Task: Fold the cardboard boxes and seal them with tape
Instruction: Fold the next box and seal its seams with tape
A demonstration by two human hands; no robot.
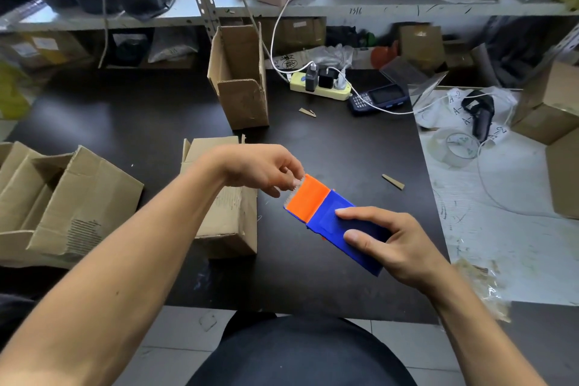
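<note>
My right hand point(398, 247) grips a blue and orange tape dispenser point(326, 213) above the black table point(344, 150). My left hand point(266, 171) pinches the tape end at the dispenser's toothed orange edge. Under my left forearm stands a folded cardboard box point(232, 222) with its flaps up. A taller cardboard box point(241, 81) stands open at the back of the table. A crumpled, open cardboard box point(62, 204) lies at the left edge.
A power strip point(319, 88) with chargers and white cables, and a handheld scanner point(380, 99), lie behind. A clear tape roll point(457, 147) and black scanner gun point(481, 116) rest on the white surface at right. Cardboard scraps point(393, 182) lie on the table. Shelves rise behind.
</note>
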